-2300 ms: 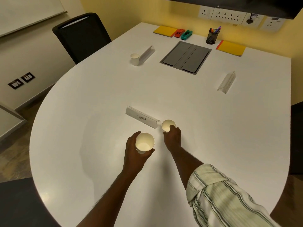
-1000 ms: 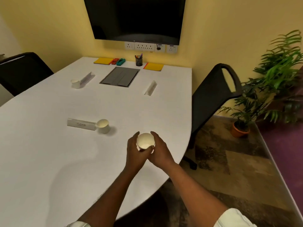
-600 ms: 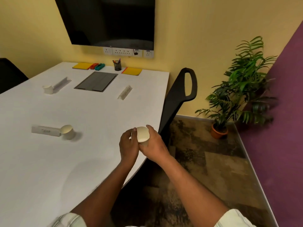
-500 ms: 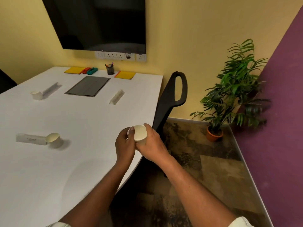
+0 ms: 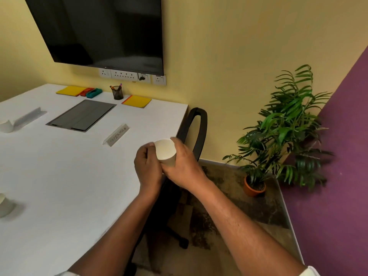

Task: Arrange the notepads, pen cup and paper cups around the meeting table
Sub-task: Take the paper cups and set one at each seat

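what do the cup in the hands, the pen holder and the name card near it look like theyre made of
Cup: probably paper, matte off-white, with thin walls; both hands grip it.
Pen holder: looks like dark wire mesh, likely metal, since the pens show through it.
Name card: apparently folded white paper or thin card, a matte tent shape with handwriting on it.

A single wide-angle camera worn on the person's head looks forward and down from standing height. It faces the right-hand edge of the white worktop (image 5: 59, 176) and the yellow wall beyond, where a dark screen (image 5: 103, 30) hangs at the top of the frame. Both forearms reach in from the bottom edge, close to the lens. The worktop fills the left half; floor, a black chair (image 5: 196, 134) and a potted plant (image 5: 282, 126) take the right. Straight lines bow toward the frame's edges.
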A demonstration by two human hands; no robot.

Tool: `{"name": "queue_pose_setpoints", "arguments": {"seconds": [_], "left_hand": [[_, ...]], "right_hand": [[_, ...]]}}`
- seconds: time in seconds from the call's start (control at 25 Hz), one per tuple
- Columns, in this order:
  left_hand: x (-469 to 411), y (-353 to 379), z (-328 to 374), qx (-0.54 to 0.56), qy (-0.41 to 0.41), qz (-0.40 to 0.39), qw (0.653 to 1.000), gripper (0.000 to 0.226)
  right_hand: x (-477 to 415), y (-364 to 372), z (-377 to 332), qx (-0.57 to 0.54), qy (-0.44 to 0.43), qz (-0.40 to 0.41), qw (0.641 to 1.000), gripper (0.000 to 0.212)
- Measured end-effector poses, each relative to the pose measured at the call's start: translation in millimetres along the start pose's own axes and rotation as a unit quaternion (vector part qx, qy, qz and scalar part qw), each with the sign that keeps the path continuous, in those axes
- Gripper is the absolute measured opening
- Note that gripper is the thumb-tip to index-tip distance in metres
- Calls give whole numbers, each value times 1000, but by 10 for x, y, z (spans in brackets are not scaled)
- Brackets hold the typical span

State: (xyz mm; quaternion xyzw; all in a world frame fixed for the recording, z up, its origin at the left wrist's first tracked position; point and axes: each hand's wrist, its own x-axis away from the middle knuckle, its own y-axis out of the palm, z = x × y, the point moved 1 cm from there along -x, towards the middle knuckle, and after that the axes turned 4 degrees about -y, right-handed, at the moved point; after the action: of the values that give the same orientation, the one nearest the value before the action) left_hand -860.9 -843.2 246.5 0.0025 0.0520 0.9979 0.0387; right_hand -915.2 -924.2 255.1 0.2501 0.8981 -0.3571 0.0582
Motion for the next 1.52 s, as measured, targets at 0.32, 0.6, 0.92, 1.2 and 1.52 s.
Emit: {"name": "queue_pose_setpoints", "arguments": {"seconds": [0.32,0.6,0.92,1.2,1.52], "left_hand": [[-628,1030,282,7,65,94,993,19],[-1039,2001,275,14,82,216,973,28],[-1796,2737,362,9,84,285,955,26],[-2967,2992,412,-32,90,295,951,26],[-3752,2568,-57,-120,-31,362,924,35]], "right_hand": [[-1307,-467,457,-49,-83,-39,995,86],[-2238,-949,982,-62,-176,-121,975,87],[-3258,-1126,1336,-83,-238,-155,955,86],[-4474,-778,1447,-133,-198,-193,952,77],[-5221,173,1651,-124,-146,-183,964,80]]}}
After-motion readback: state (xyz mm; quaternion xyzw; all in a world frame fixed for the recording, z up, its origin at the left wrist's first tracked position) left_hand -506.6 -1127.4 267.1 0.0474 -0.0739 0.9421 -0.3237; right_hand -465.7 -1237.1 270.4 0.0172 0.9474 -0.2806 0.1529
